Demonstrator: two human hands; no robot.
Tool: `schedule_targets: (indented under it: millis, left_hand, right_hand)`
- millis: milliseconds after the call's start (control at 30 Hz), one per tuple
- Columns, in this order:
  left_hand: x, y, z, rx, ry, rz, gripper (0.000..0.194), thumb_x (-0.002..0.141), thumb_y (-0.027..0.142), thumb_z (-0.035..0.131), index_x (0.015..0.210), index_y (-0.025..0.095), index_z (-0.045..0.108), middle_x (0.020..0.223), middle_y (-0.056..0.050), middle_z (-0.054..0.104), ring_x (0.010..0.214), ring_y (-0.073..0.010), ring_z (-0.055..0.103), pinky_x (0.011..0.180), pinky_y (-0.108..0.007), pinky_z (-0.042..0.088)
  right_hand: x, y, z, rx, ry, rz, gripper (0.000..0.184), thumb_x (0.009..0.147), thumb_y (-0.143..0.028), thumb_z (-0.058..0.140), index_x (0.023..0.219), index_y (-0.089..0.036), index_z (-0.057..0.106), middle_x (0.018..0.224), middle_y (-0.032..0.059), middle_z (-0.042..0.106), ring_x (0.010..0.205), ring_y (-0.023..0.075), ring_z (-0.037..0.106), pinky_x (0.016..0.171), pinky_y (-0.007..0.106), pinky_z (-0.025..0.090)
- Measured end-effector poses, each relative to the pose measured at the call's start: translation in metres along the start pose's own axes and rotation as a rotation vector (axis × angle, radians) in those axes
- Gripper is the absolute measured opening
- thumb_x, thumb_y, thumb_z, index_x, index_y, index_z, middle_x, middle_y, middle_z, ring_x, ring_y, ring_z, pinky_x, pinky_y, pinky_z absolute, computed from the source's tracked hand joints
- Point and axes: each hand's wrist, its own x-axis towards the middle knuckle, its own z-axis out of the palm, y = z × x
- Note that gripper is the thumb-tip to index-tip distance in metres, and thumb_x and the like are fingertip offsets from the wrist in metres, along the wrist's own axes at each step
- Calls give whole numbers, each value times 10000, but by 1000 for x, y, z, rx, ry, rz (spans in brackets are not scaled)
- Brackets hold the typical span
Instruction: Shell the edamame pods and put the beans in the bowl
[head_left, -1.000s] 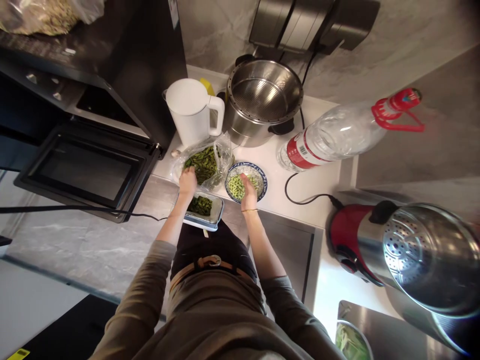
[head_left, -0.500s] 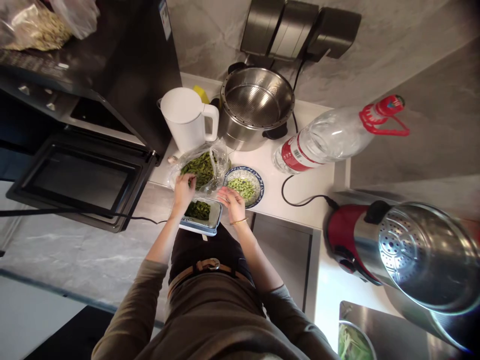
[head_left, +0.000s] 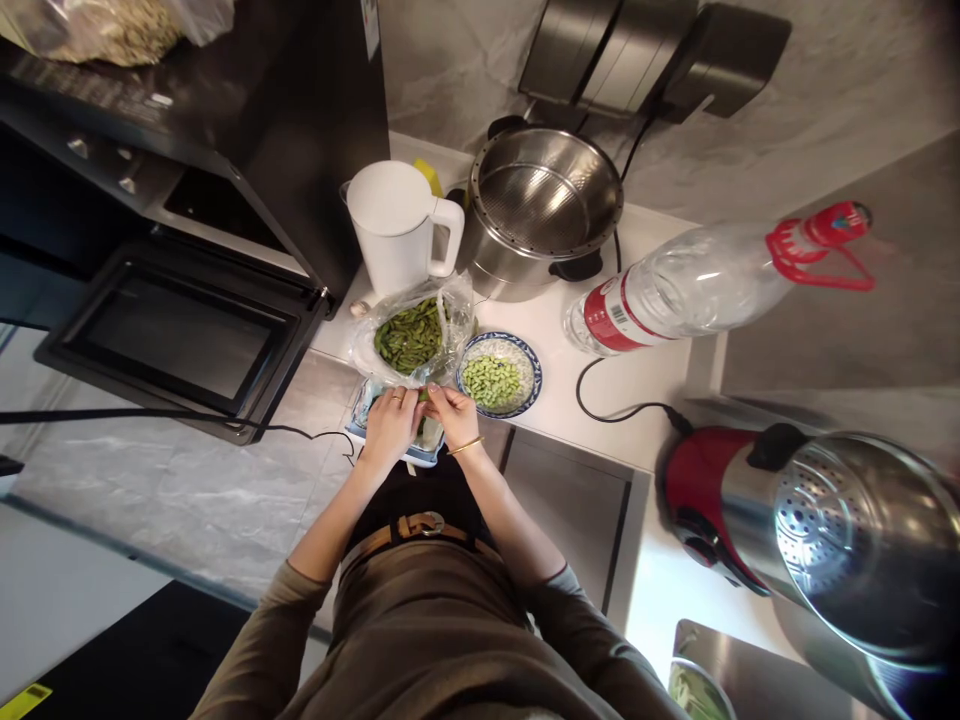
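My left hand (head_left: 392,424) and my right hand (head_left: 454,414) meet in front of me, their fingers pinching one green soybean pod (head_left: 424,396) between them. Just beneath them is a blue-rimmed tray (head_left: 355,424), mostly covered by the hands. Beyond the fingers lies a clear plastic bag (head_left: 361,348), open at the top, full of green pods (head_left: 411,336). Close to my right hand stands a plate with a blue patterned rim (head_left: 537,375), holding shelled green beans (head_left: 491,381).
Behind the bag stand a white pitcher (head_left: 394,230) and a steel pot with a perforated insert (head_left: 544,200). A large water bottle (head_left: 675,285) leans at the right, near a black cable (head_left: 581,385). A red and steel appliance (head_left: 701,485) sits farther right. At left, an oven door (head_left: 187,335) hangs open.
My left hand has come back from the bag of pods, and my right hand has moved in to meet it. Both now grip a pod above the tray. The view has shifted slightly.
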Motion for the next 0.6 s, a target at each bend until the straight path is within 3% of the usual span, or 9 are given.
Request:
schedule_targets:
  millis: [133, 300, 467, 600]
  left_hand:
    - [-6, 3, 6, 8, -35, -13, 209, 938, 294, 401, 872, 179, 563, 748, -81, 625, 686, -211, 595, 608, -295, 392]
    - [-15, 10, 17, -227, 42, -121, 292, 963, 356, 314, 917, 198, 554, 675, -36, 616, 567, -168, 568, 527, -257, 349]
    - [-20, 23, 24, -449, 52, -225, 335, 956, 396, 306, 911, 196, 571, 638, -25, 601, 553, -166, 567, 532, -262, 371]
    - [-25, 34, 25, -629, 124, -315, 446, 966, 429, 255, 729, 197, 553, 613, -36, 599, 558, -155, 563, 530, -263, 390]
  right_hand:
    - [-5, 4, 0, -149, 9, -126, 319, 677, -522, 691, 652, -204, 707, 606, -5, 643, 596, 152, 586, 622, 298, 524]
    - [-18, 7, 7, -193, 33, -299, 288, 812, -480, 569, 736, -245, 715, 773, 28, 712, 796, 195, 651, 797, 318, 515]
    - [-28, 8, 14, -127, 129, -337, 284, 828, -478, 548, 730, -257, 697, 759, 36, 713, 831, 208, 663, 861, 347, 500]
    - [-30, 13, 15, -86, 67, -327, 287, 816, -504, 556, 735, -263, 689, 808, 45, 710, 853, 211, 667, 850, 351, 506]
